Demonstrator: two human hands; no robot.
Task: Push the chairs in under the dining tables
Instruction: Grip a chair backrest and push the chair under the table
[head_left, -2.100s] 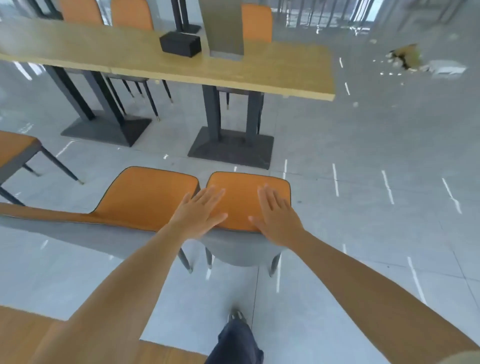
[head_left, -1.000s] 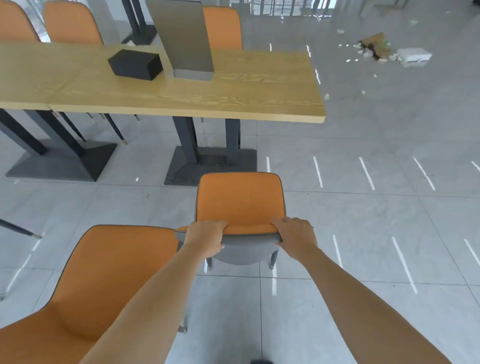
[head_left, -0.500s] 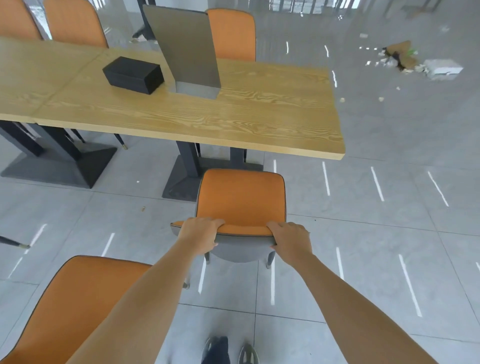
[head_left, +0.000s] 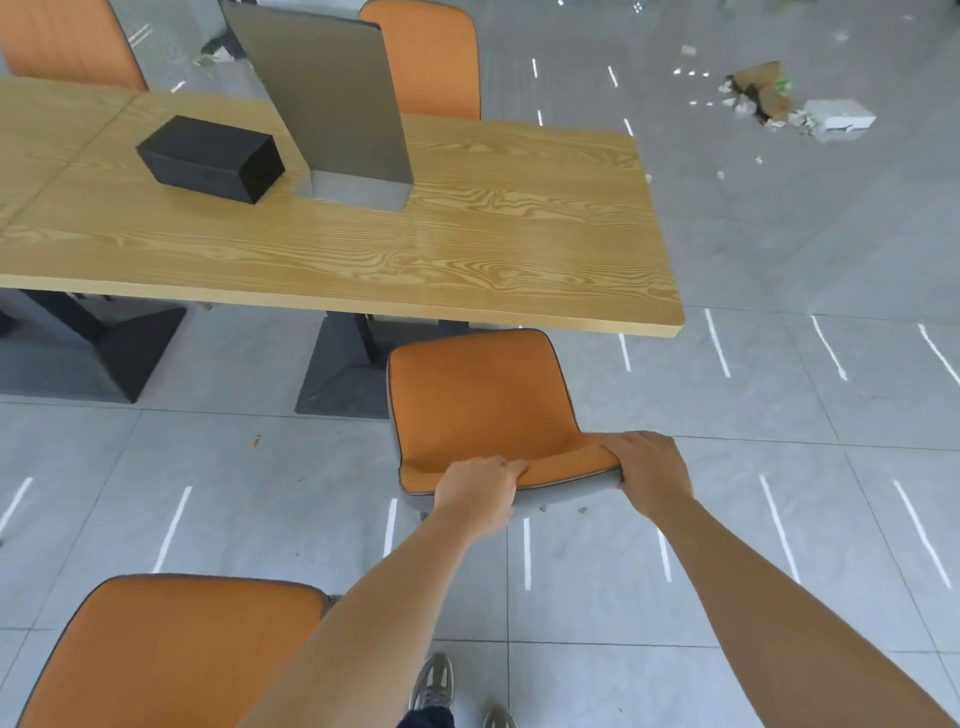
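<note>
An orange chair with a grey shell stands in front of me, the front of its seat right at the near edge of the wooden dining table. My left hand grips the top of its backrest on the left. My right hand grips the same backrest top at its right corner. A second orange chair stands at the lower left, away from the table.
A black box and a grey upright panel sit on the table. Dark table bases stand beneath it. Orange chairs line the far side. Debris litters the grey tiled floor at upper right.
Both hands went from resting on the chair to gripping its backrest top. The chair moved forward towards the table, and its seat front now meets the table edge. I stepped closer.
</note>
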